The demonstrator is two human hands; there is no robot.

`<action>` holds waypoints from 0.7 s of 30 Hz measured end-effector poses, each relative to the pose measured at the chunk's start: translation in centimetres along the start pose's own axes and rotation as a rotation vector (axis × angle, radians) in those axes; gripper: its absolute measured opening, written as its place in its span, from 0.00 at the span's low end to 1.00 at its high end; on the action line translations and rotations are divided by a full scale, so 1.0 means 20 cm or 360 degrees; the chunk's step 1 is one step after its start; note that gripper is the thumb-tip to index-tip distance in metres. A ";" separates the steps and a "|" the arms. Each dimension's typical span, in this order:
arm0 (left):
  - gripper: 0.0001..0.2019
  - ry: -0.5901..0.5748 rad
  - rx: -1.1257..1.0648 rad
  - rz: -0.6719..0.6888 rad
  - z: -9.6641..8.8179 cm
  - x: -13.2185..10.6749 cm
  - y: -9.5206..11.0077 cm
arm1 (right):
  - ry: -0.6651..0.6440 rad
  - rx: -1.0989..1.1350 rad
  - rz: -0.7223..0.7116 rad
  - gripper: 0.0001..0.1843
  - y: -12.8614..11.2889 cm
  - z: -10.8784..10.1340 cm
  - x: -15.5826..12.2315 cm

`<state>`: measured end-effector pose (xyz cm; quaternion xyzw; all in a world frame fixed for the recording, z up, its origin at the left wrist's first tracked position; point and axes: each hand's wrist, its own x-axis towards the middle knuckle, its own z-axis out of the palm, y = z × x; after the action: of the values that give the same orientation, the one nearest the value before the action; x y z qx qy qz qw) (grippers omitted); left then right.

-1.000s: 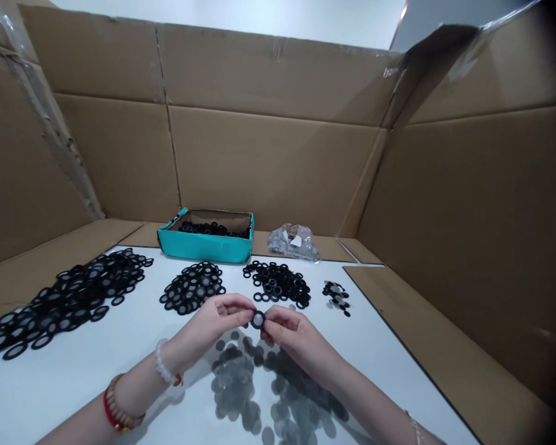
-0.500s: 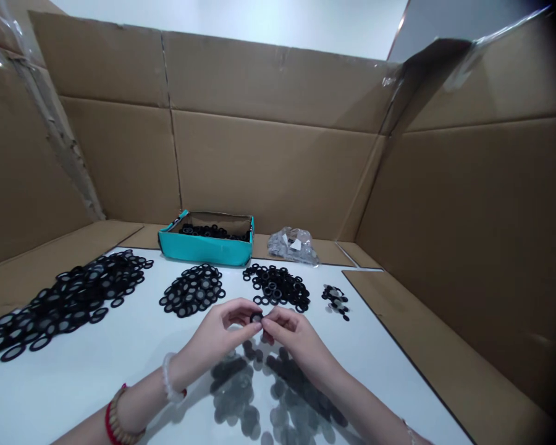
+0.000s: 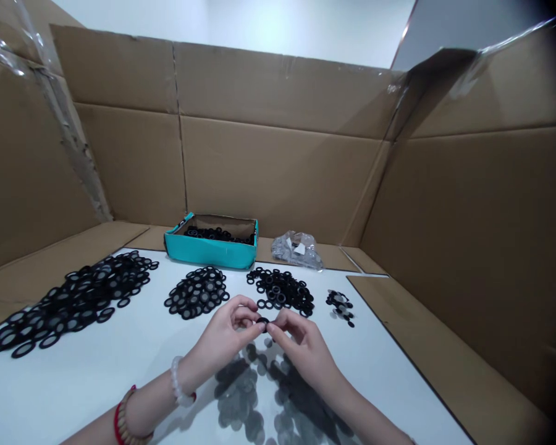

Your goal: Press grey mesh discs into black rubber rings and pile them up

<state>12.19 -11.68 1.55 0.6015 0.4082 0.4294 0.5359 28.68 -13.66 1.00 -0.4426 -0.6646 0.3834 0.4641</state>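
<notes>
Between my two hands is a small black ring (image 3: pixel 262 320), held up above the white table. My left hand (image 3: pixel 234 327) pinches it with thumb and fingertips from the left. From the right, the thumb and fingers of my right hand (image 3: pixel 299 337) close on its edge. Whether a disc fills the ring is too small to tell. Below my hands lie loose grey translucent discs (image 3: pixel 236 402) and dark discs, partly covered by my right hand and forearm. Just beyond my fingers is a pile of black rings (image 3: pixel 285 289).
Black rings with greyish centres form a long pile (image 3: pixel 83 296) at left and a smaller pile (image 3: pixel 197 292) nearer the middle. A teal box (image 3: pixel 208 252) of rings and a clear plastic bag (image 3: pixel 296 250) stand behind. Small dark pieces (image 3: pixel 340 304) lie right. Cardboard walls (image 3: pixel 278 167) enclose the table.
The black ring has tilted flatter between my fingers, and its centre shows less. Both hands stay together around it. The whole view has shifted slightly.
</notes>
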 end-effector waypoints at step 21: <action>0.12 0.0724 0.1692 0.0483 -0.56 0.24 -0.17 | -0.0734 -0.0770 0.0034 0.07 -0.05 -0.06 -0.05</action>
<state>2.81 -3.44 -0.87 0.7317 0.5812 0.3561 -0.0069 29.68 -14.78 2.02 -0.4485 -0.8192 0.3094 0.1790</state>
